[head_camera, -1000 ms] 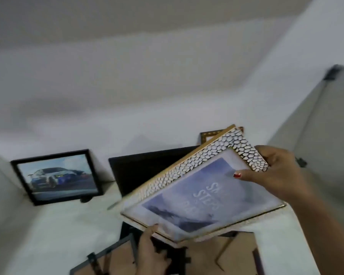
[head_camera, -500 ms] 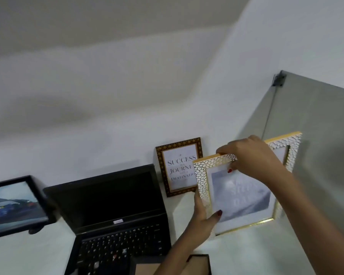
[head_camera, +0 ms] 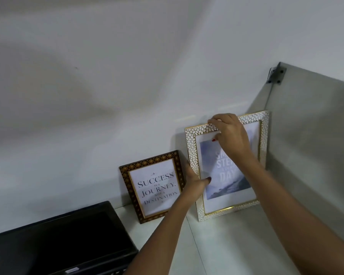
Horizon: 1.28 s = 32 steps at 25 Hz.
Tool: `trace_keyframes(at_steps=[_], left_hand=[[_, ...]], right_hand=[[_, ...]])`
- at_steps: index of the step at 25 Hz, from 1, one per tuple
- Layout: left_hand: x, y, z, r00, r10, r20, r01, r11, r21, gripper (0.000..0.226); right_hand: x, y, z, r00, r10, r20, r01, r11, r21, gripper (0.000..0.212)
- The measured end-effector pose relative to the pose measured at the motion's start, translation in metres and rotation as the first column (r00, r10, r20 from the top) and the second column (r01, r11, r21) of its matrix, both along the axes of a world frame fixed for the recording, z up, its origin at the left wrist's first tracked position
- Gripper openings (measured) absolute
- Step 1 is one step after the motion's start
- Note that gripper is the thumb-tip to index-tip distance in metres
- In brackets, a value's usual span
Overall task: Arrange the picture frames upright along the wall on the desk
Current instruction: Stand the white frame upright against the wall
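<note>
A white and gold pebbled picture frame [head_camera: 264,147] with a blue poster stands upright on the white desk [head_camera: 226,245], leaning against the wall in the right corner. My right hand [head_camera: 229,133] grips its top edge. My left hand [head_camera: 196,180] holds its left side, thumb on the glass. Just to the left, a brown patterned frame [head_camera: 155,187] with "Success is a journey" text leans upright on the wall, close beside the white frame.
An open black laptop [head_camera: 58,241] sits at the lower left, its screen facing me. A grey partition panel [head_camera: 316,145] with a metal bracket [head_camera: 275,74] closes off the right side. The white wall [head_camera: 107,96] runs behind everything.
The white frame went from tilted in the air to standing upright on the desk against the wall, moving right into the corner. The view shifted right, so the car picture left the frame.
</note>
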<state>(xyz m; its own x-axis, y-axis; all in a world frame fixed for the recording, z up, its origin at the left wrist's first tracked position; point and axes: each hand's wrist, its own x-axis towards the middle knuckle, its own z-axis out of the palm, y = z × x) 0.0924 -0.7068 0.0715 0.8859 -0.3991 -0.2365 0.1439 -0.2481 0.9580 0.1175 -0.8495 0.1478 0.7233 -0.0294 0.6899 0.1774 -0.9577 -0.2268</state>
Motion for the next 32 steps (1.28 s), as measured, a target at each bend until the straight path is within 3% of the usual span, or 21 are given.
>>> trace_keyframes(at_steps=[3, 7, 10, 13, 16, 19, 23, 25, 28, 32], left_hand=[[0.009, -0.003, -0.017, 0.998, 0.058, -0.019, -0.058, 0.998, 0.006, 0.095], [0.005, -0.01, -0.026, 0.994, 0.098, 0.057, -0.097, 0.995, -0.021, 0.103], [0.005, -0.012, -0.03, 0.991, 0.124, 0.058, -0.12, 0.991, -0.066, 0.102], [-0.001, -0.004, -0.033, 0.993, 0.113, 0.038, -0.111, 0.992, -0.051, 0.096], [-0.013, 0.002, -0.028, 1.0, 0.023, -0.008, -0.023, 0.999, -0.033, 0.091], [-0.016, 0.004, -0.026, 0.998, 0.02, 0.058, -0.02, 1.0, -0.001, 0.097], [-0.043, 0.028, -0.024, 0.99, 0.126, 0.066, -0.122, 0.99, -0.07, 0.106], [-0.072, 0.05, -0.035, 0.979, 0.205, 0.011, -0.202, 0.971, -0.131, 0.084], [-0.139, 0.102, -0.053, 0.945, 0.322, -0.061, -0.327, 0.938, -0.114, 0.058], [-0.223, 0.193, -0.072, 0.907, 0.42, 0.009, -0.418, 0.905, -0.076, 0.054]], right_hand=[[0.02, 0.002, -0.023, 0.997, -0.001, 0.074, -0.003, 0.998, 0.061, 0.053], [0.017, 0.012, -0.053, 1.0, 0.006, 0.027, -0.011, 0.983, 0.186, 0.062], [-0.003, 0.017, -0.089, 0.994, -0.036, -0.105, 0.054, 0.983, 0.173, 0.076], [-0.047, 0.027, -0.138, 0.968, 0.001, -0.25, 0.068, 0.961, 0.267, 0.078], [-0.083, 0.034, -0.18, 0.917, 0.046, -0.397, 0.028, 0.983, 0.179, 0.08], [-0.093, 0.033, -0.182, 0.888, 0.043, -0.457, 0.032, 0.987, 0.155, 0.086], [-0.12, 0.048, -0.166, 0.91, 0.117, -0.398, 0.006, 0.955, 0.296, 0.073], [-0.145, 0.068, -0.162, 0.905, 0.159, -0.395, 0.029, 0.902, 0.431, 0.061], [-0.203, 0.108, -0.167, 0.85, 0.268, -0.455, 0.02, 0.844, 0.535, 0.052], [-0.279, 0.156, -0.189, 0.695, 0.449, -0.561, -0.02, 0.792, 0.61, 0.048]])
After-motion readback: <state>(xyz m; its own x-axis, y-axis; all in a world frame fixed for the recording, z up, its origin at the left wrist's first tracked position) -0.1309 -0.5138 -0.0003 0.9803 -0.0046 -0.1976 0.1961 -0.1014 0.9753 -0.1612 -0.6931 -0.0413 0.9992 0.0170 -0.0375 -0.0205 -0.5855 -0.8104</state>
